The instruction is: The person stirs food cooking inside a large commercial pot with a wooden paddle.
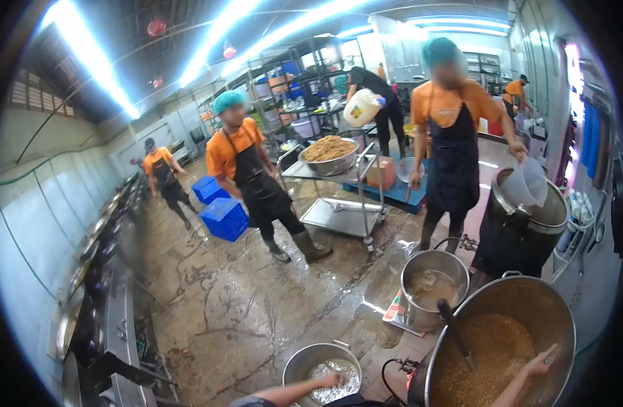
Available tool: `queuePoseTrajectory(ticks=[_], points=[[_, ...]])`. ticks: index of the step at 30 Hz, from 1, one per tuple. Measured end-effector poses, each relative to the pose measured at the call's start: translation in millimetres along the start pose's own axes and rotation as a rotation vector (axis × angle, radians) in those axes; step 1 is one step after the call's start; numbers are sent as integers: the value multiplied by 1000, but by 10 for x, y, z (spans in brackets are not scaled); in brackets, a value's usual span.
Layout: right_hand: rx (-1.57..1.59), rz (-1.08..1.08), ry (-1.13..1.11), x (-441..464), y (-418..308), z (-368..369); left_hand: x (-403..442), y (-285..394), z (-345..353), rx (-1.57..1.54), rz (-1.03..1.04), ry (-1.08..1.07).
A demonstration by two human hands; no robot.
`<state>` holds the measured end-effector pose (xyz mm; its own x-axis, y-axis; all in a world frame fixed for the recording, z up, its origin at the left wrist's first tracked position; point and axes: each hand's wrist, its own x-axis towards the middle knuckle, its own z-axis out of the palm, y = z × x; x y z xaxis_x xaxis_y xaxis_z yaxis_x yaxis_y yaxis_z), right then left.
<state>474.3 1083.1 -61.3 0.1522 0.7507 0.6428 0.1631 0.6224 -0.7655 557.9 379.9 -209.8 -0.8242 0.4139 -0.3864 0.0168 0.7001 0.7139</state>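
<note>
Nearest the camera, the left hand (pixel 333 380) is at the mouth of the small pot (pixel 298 366), the right hand (pixel 540 361) over the large pot (pixel 528 300) at right, grips unclear, apparently tending both, withdrawal calling for rim clearance.

It's a big commercial kitchen here: a huge round steel pot (pixel 552 308) holds soupy brown food (pixel 494 339), while a silver metal trolley (pixel 335 216) carries a wide steel bowl (pixel 332 167) of crumbly brown food (pixel 330 147)! Workers (pixel 247 163) in orange shirts (pixel 484 102), dark aprons (pixel 454 173) and green hair covers (pixel 439 52) stand on a wet brown floor (pixel 257 292).
</note>
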Motion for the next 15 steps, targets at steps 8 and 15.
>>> queuePoseTrajectory(ticks=[8,15], points=[[-315,-32,-705,-1820,1555,-66,-444,317,917,-712,-506,165],[-433,253,-761,-1764,411,-280,-584,783,472,-842,-738,469]])
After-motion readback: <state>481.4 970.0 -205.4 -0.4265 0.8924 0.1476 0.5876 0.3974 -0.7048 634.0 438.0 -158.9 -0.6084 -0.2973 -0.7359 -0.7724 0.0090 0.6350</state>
